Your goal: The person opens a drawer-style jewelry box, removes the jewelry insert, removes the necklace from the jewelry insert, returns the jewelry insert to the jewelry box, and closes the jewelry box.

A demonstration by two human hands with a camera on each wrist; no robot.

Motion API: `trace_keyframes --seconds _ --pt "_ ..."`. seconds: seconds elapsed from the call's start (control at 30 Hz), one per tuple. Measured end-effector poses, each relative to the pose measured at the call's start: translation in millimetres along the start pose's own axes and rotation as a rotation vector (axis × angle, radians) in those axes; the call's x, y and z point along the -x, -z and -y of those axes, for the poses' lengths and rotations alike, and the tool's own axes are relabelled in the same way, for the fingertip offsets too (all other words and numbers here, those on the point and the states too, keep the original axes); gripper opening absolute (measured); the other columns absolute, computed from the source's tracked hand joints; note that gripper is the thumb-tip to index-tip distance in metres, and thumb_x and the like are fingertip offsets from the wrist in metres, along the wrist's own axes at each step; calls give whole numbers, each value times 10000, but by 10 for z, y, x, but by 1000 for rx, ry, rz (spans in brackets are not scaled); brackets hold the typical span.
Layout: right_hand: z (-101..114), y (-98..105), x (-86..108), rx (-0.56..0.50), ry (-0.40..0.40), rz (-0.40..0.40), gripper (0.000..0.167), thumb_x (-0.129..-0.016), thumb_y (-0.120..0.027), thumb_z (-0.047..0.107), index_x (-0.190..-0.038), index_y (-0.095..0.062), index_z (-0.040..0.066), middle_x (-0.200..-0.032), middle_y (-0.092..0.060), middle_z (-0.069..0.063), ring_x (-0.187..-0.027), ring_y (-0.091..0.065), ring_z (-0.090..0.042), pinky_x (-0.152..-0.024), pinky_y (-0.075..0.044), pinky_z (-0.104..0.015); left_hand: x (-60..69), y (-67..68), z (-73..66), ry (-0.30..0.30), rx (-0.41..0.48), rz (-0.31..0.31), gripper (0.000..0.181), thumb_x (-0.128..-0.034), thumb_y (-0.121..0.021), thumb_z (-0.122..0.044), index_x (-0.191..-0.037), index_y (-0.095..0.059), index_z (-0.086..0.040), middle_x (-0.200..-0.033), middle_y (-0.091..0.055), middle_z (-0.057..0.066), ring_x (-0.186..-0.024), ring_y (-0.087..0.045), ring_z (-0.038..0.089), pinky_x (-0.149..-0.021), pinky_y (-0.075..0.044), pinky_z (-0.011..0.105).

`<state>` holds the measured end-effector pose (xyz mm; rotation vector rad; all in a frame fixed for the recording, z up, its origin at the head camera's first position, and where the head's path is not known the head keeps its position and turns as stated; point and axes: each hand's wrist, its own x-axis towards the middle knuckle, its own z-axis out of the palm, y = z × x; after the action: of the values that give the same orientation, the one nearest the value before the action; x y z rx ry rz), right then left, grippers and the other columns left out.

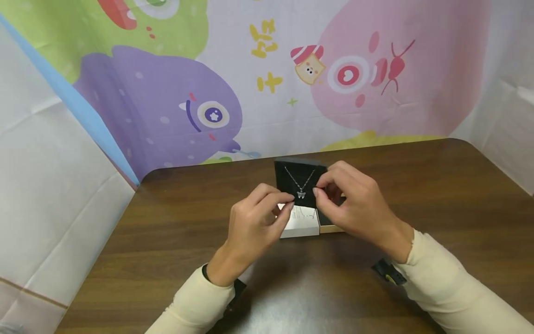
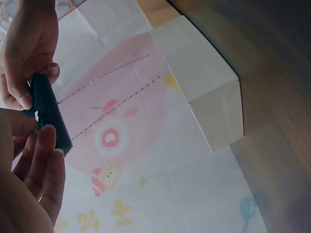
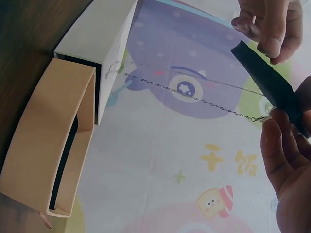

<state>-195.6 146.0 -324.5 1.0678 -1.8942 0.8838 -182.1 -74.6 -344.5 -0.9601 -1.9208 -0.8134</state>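
Note:
A black display pad (image 1: pixel 288 181) stands tilted above the table, a silver necklace (image 1: pixel 308 179) with butterfly pendant (image 1: pixel 301 194) on its face. In both wrist views the chain (image 2: pixel 116 109) trails from behind the pad toward the boxes. My right hand (image 1: pixel 356 199) grips the pad's right end, thumb in front, other fingers behind. At the lower left of the pad's face, beside the pendant, my left hand (image 1: pixel 256 213) brings curled thumb and index tips close together. Whether they pinch anything is hidden.
Behind the pad, a white box sleeve (image 1: pixel 301 228) with a necklace picture lies on the brown wooden table (image 1: pixel 167 260). A tan box drawer (image 3: pixel 36 131) with a dark inside adjoins its right end. A cartoon cloth (image 1: pixel 275 120) hangs at the table's far edge.

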Motion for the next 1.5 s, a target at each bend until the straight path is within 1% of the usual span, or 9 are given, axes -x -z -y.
trace_keyframes --seconds 0.1,0.23,0.37,0.6,0.77,0.93,1.13,1.5 --pt "7 -17 -12 2 15 8 60 -838 -642 23 -876 -615 60 -817 -564 6 -671 -534 -74 -566 -453 -194 -8 4 3 7 -2 3 105 -854 -762 -58 -958 -743 -64 -861 -633 2 -655 -630 75 -598 -500 173" --pt "18 -39 -26 1 36 17 43 -850 -627 33 -877 -607 60 -819 -556 -3 -673 -524 -75 -578 -441 -176 -16 14 12 11 -25 19 196 -837 -786 -73 -1024 -730 -61 -824 -604 1 -629 -615 74 -562 -484 176" --pt "26 -55 -33 -8 41 19 41 -852 -629 28 -874 -605 54 -821 -557 -12 -675 -526 -81 -588 -440 -160 -18 23 18 1 -50 28 228 -818 -797 -67 -1035 -727 -68 -774 -567 -12 -588 -590 61 -522 -456 166" --pt "31 -87 -18 -16 54 39 86 -830 -645 -2 -882 -602 50 -840 -562 -20 -683 -525 -83 -581 -441 -164 -10 18 22 6 -56 23 219 -818 -796 -54 -1024 -726 -74 -789 -573 -7 -580 -586 55 -523 -457 158" --pt "41 -90 13 -26 69 40 71 -836 -630 6 -880 -601 53 -846 -565 -18 -679 -525 -84 -566 -445 -179 17 -2 16 11 -51 23 197 -815 -794 -43 -997 -723 -70 -800 -573 -4 -580 -585 51 -531 -460 147" --pt "53 -99 28 -33 57 53 73 -842 -633 8 -885 -601 58 -866 -570 -12 -687 -533 -77 -558 -453 -185 34 -9 10 18 -49 25 174 -811 -789 -35 -966 -721 -77 -806 -577 -1 -588 -588 53 -539 -463 147" --pt "64 -95 21 -31 57 59 81 -843 -634 1 -879 -603 66 -860 -566 -1 -686 -528 -69 -558 -448 -183 32 -2 4 24 -35 44 166 -806 -788 -36 -949 -717 -79 -812 -572 -2 -596 -593 54 -543 -465 147" --pt "76 -87 28 -46 60 58 77 -844 -602 3 -866 -585 74 -860 -559 13 -683 -520 -61 -554 -444 -184 42 -16 -2 49 -53 68 138 -809 -779 -42 -918 -711 -92 -841 -565 -1 -590 -569 44 -513 -436 154"
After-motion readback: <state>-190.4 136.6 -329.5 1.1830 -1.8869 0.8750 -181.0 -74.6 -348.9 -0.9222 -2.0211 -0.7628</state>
